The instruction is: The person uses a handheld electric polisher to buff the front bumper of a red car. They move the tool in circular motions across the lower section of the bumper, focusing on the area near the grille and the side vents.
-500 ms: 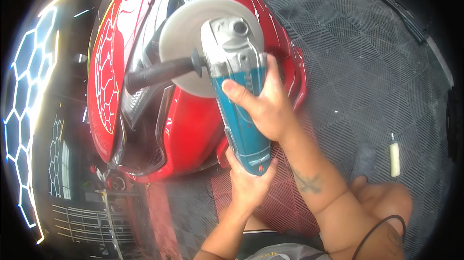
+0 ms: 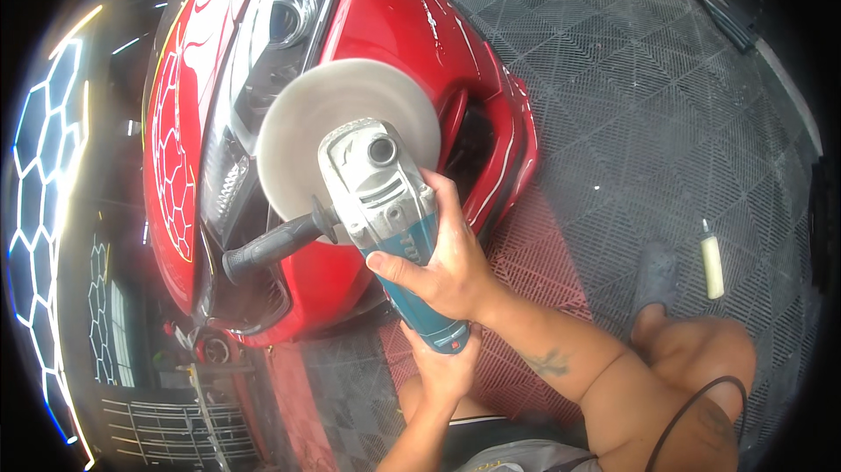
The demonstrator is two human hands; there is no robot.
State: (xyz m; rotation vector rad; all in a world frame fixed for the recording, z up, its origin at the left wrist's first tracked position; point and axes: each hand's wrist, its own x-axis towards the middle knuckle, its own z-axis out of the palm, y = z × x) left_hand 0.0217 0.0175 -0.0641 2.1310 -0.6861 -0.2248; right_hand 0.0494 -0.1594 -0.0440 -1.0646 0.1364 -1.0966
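Note:
Both my hands hold a teal and silver rotary polisher [image 2: 378, 178] in front of a red car's front bumper [image 2: 385, 25]. My right hand [image 2: 447, 266] wraps round the middle of its body, thumb on top. Lower down, my left hand [image 2: 442, 367] closes round the rear end of the housing. The round whitish pad [image 2: 293, 121] looks blurred, as if spinning, and overlaps the bumper beside the headlight [image 2: 285, 21]. Whether the pad touches the paint is hidden. A black side handle [image 2: 272, 248] sticks out to the left, with no hand on it.
A pale bottle with a nozzle [image 2: 712, 262] stands or lies on the grey grid-tile floor [image 2: 604, 121] at the right, near my shoe [image 2: 657, 275]. Red tiles [image 2: 534, 270] run under the bumper. Bright hexagonal lights [image 2: 48, 174] show at far left. A dark cord [image 2: 679, 419] hangs by my right arm.
The polisher has come down and to the left in the picture, held the same way. More of the headlight and the bumper's dark opening now shows. The view has shifted slightly.

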